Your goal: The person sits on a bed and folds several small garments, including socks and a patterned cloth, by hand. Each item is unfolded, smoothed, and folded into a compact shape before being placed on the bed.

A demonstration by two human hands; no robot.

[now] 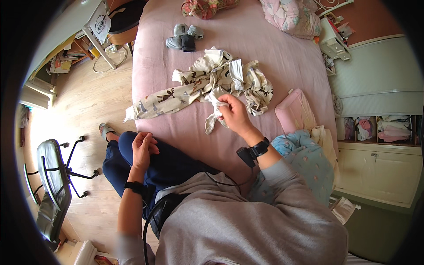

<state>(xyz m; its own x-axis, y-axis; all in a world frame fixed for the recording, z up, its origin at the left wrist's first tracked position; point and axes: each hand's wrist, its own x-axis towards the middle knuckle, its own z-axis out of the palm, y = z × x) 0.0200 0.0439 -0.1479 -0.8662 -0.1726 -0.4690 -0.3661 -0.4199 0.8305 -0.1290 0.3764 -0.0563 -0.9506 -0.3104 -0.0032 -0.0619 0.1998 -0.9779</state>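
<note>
My right hand point(234, 114) grips a crumpled white cloth item point(216, 99), probably a sock, low over the bed. Part of it hangs towards the pink sheet. Just beyond lies a rumpled cream garment point(185, 94) with animal prints, one sleeve or leg stretched out to the left. On top of that garment rests a white sock point(236, 74). My left hand point(144, 150) hovers above my left knee, empty, its fingers loosely curled and slightly apart.
Several rolled grey and dark socks point(185, 36) sit farther up the bed point(152, 66). To the right are a pink pillow point(294, 111) and a blue patterned cloth point(301, 155). A wheeled chair point(53, 185) stands on the wooden floor at left. Shelves point(377, 129) hold folded clothes.
</note>
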